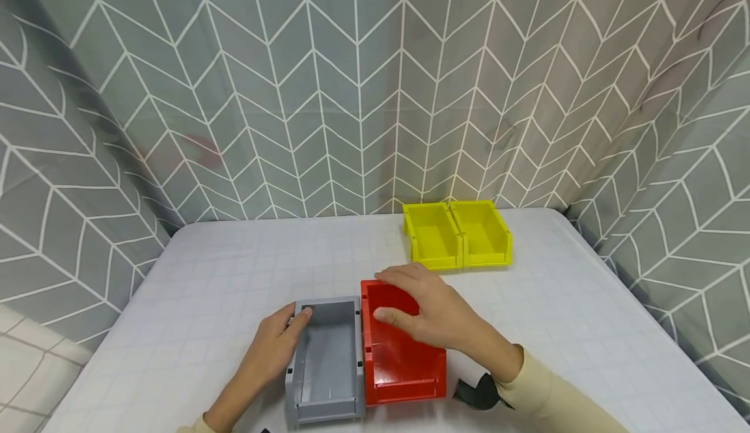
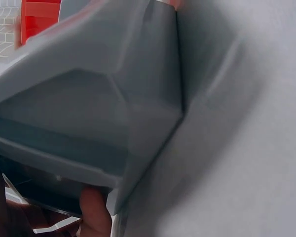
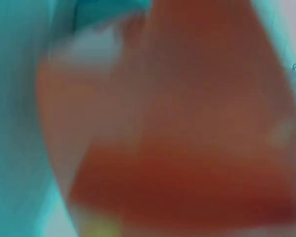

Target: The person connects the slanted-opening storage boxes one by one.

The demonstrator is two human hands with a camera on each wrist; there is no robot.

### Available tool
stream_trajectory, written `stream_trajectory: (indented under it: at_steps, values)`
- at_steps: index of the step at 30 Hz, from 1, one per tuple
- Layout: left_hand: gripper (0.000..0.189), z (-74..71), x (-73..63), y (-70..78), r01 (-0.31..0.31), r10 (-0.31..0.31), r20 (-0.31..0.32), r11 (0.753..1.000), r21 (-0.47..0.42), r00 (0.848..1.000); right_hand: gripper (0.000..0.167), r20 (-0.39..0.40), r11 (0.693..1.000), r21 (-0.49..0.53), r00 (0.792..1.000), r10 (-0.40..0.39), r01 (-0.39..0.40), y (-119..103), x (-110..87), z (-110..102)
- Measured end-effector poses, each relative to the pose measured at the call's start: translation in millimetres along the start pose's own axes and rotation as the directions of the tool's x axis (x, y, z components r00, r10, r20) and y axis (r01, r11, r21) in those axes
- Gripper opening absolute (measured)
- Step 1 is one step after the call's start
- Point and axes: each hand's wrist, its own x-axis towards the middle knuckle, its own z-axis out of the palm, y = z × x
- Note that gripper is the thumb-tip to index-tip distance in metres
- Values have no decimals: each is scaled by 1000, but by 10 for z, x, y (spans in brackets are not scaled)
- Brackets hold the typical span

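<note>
A grey plastic storage bin [image 1: 328,371] stands at the front of the table, its long side against a red storage bin [image 1: 407,364]. My left hand [image 1: 269,348] grips the grey bin's far left corner, thumb over the rim and fingers outside. In the left wrist view that thumb [image 2: 94,212] lies over the edge of the grey bin [image 2: 64,106]. Over the far part of the red bin is my right hand [image 1: 430,306], its fingers extended at the back rim and the thumb spread apart above the inside. The right wrist view is badly blurred.
Two yellow bins [image 1: 435,234] stand side by side at the back right of the white table [image 1: 234,270]. A black item [image 1: 477,392] lies beside my right sleeve. A grey patterned curtain [image 1: 334,94] hangs behind the table and along its sides.
</note>
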Motion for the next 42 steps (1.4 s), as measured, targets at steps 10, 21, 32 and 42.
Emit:
stream_trajectory:
  at_steps: [10,21,32,42]
  values:
    - [49,27,-25,-30,3,-3,-3,1000,-28,1000,99,60,968,-232,995,-81,93,-140,-95,170]
    - [49,28,-21,-27,22,-22,0,999,-35,1000,98,14,961,-246,991,-130,129,-135,-92,199]
    - [54,26,-18,-21,16,-16,11,998,-56,1000,100,31,959,-251,992,-125,129,-152,-95,198]
    - [55,29,-23,11,34,-32,22,998,-55,999,101,65,975,-206,995,-69,81,-138,-110,211]
